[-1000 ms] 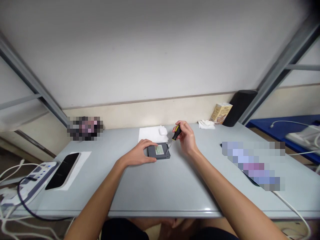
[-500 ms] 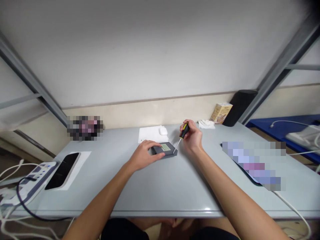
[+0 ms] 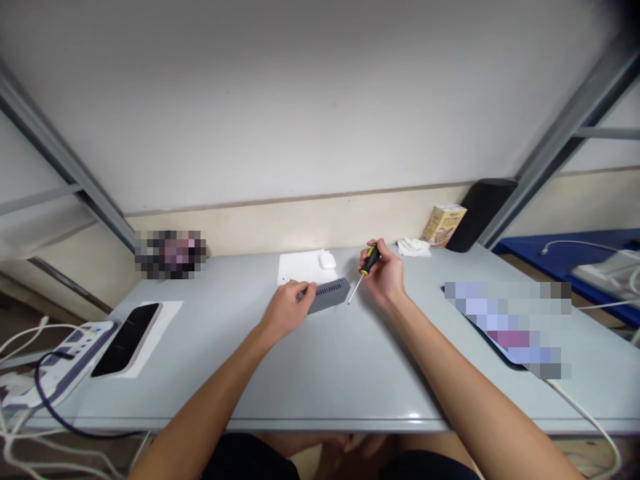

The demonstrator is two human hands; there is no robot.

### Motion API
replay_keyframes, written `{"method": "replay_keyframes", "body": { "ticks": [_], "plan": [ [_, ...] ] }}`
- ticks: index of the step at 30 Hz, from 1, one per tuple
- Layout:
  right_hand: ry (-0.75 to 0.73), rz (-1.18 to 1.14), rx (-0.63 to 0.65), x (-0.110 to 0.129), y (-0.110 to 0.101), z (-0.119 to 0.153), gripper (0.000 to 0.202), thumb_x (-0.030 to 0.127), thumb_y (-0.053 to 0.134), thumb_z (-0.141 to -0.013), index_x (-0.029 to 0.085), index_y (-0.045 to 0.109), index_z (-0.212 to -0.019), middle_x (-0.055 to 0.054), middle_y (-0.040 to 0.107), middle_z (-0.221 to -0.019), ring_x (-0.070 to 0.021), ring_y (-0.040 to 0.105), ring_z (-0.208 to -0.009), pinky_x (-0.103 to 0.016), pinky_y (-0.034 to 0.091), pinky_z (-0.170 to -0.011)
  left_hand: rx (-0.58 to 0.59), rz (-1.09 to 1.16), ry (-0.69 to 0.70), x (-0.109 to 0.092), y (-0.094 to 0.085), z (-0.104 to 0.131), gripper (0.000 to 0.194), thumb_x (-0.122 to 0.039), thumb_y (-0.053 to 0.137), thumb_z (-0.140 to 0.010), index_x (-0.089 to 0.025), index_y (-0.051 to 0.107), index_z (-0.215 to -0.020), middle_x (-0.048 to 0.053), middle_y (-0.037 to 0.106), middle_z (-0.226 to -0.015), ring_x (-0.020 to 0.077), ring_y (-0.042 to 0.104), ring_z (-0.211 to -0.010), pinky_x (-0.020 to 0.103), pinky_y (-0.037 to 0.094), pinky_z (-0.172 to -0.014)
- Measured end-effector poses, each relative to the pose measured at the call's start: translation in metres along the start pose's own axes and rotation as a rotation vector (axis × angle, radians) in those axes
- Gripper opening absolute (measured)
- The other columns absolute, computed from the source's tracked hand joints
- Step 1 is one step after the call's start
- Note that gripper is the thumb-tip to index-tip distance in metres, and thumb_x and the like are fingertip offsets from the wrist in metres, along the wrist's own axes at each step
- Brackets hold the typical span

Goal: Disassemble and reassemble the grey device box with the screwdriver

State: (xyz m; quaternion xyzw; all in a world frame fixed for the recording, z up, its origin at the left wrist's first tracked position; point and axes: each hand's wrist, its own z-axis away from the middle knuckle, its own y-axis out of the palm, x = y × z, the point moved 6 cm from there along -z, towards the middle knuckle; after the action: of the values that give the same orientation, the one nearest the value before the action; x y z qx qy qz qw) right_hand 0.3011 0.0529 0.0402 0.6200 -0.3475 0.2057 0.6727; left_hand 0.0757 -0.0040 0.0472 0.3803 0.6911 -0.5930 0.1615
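A dark grey box [image 3: 329, 298] with a row of vent slots is tipped up, its slotted side showing. My left hand [image 3: 291, 308] grips its left end, thumb in front. In my right hand [image 3: 386, 273] is a screwdriver [image 3: 371, 260] with a black and yellow handle, its metal shaft slanting down and left. The tip is close to the box's right end; whether the two touch cannot be told. Behind the box lies a white sheet [image 3: 299, 267] with a small white case [image 3: 327, 261] on it.
At the left, a phone [image 3: 127, 339] lies on white paper beside a power strip [image 3: 80, 353] with cables. Tissue [image 3: 414, 247], a yellow carton [image 3: 444, 225] and a black cylinder [image 3: 480, 215] stand back right. A blurred-out device [image 3: 500, 327] with a cable lies at the right.
The box has been tilted by my left hand, so its labelled face no longer shows and its slotted side does. The screwdriver has stayed nearly in place.
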Motion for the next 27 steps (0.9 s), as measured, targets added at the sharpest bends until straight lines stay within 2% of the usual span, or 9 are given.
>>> {"method": "replay_keyframes", "body": {
  "ticks": [2, 7, 10, 12, 14, 16, 19, 24, 27],
  "plan": [
    [0.002, 0.009, -0.008, -0.001, -0.001, -0.001, 0.032, 0.053, 0.075, -0.087, 0.023, 0.062, -0.084, 0.003, 0.058, -0.063, -0.0104, 0.052, -0.054, -0.02, 0.046, -0.048, -0.019, 0.005, 0.007, 0.002, -0.003, -0.003, 0.052, -0.05, 0.043, -0.105, -0.022, 0.068, -0.07, 0.004, 0.068, -0.077, 0.0206, 0.062, -0.075, 0.034, 0.05, -0.074],
    [-0.001, -0.021, -0.032, -0.003, -0.005, -0.004, 0.03, 0.05, 0.073, -0.089, 0.023, 0.063, -0.086, 0.002, 0.06, -0.066, -0.0097, 0.054, -0.055, -0.018, 0.046, -0.049, -0.043, 0.089, 0.054, 0.014, -0.023, -0.013, 0.046, -0.043, 0.039, -0.107, -0.021, 0.078, -0.095, 0.007, 0.077, -0.101, 0.0242, 0.068, -0.103, 0.038, 0.051, -0.098],
    [0.003, -0.049, -0.049, -0.004, -0.009, -0.007, 0.029, 0.049, 0.073, -0.089, 0.023, 0.062, -0.087, 0.002, 0.061, -0.066, -0.0093, 0.053, -0.054, -0.017, 0.046, -0.048, 0.084, -0.038, 0.148, 0.02, -0.028, -0.014, 0.025, -0.035, 0.058, -0.098, -0.023, 0.079, -0.102, 0.008, 0.076, -0.105, 0.0257, 0.066, -0.105, 0.039, 0.052, -0.096],
    [0.01, -0.047, -0.064, -0.005, -0.012, -0.009, 0.031, 0.052, 0.074, -0.088, 0.024, 0.061, -0.086, 0.003, 0.061, -0.066, -0.0096, 0.053, -0.053, -0.018, 0.046, -0.048, 0.194, -0.071, 0.196, 0.024, -0.026, -0.012, 0.02, -0.035, 0.065, -0.094, -0.025, 0.08, -0.104, 0.008, 0.074, -0.105, 0.0253, 0.066, -0.103, 0.038, 0.053, -0.093],
    [0.017, -0.036, -0.078, -0.006, -0.014, -0.011, 0.034, 0.054, 0.075, -0.087, 0.024, 0.06, -0.086, 0.003, 0.062, -0.066, -0.01, 0.053, -0.052, -0.019, 0.046, -0.047, 0.247, -0.073, 0.206, 0.027, -0.023, -0.01, 0.018, -0.034, 0.065, -0.095, -0.025, 0.08, -0.101, 0.007, 0.072, -0.102, 0.0239, 0.067, -0.098, 0.036, 0.053, -0.089],
    [0.02, -0.035, -0.085, -0.007, -0.016, -0.012, 0.034, 0.055, 0.075, -0.086, 0.024, 0.06, -0.086, 0.003, 0.062, -0.066, -0.0102, 0.053, -0.051, -0.02, 0.047, -0.046, 0.25, -0.085, 0.194, 0.031, -0.02, -0.011, 0.02, -0.031, 0.06, -0.097, -0.025, 0.079, -0.097, 0.006, 0.072, -0.099, 0.0229, 0.068, -0.094, 0.035, 0.053, -0.086],
    [0.017, -0.046, -0.082, -0.007, -0.016, -0.013, 0.033, 0.054, 0.074, -0.087, 0.024, 0.059, -0.086, 0.003, 0.062, -0.065, -0.0099, 0.053, -0.05, -0.02, 0.047, -0.045, 0.197, -0.144, 0.184, 0.036, -0.019, -0.016, 0.025, -0.028, 0.054, -0.1, -0.025, 0.078, -0.095, 0.006, 0.072, -0.097, 0.0235, 0.067, -0.095, 0.035, 0.052, -0.086],
    [0.018, -0.072, -0.088, -0.006, -0.013, -0.01, 0.032, 0.052, 0.074, -0.089, 0.023, 0.06, -0.085, 0.002, 0.065, -0.067, -0.0076, 0.049, -0.047, -0.018, 0.046, -0.044, -0.083, -0.268, 0.152, 0.055, -0.032, -0.027, 0.022, -0.03, 0.056, -0.101, -0.024, 0.078, -0.099, 0.007, 0.072, -0.098, 0.026, 0.064, -0.102, 0.039, 0.05, -0.094],
    [0.01, -0.093, -0.111, -0.005, -0.013, -0.01, 0.031, 0.051, 0.074, -0.089, 0.023, 0.061, -0.087, 0.001, 0.067, -0.07, -0.008, 0.054, -0.05, -0.017, 0.05, -0.048, -0.099, -0.299, 0.091, 0.07, -0.032, -0.032, 0.022, -0.028, 0.057, -0.102, -0.023, 0.078, -0.099, 0.007, 0.071, -0.101, 0.0262, 0.064, -0.104, 0.039, 0.051, -0.093]
  ]
}}
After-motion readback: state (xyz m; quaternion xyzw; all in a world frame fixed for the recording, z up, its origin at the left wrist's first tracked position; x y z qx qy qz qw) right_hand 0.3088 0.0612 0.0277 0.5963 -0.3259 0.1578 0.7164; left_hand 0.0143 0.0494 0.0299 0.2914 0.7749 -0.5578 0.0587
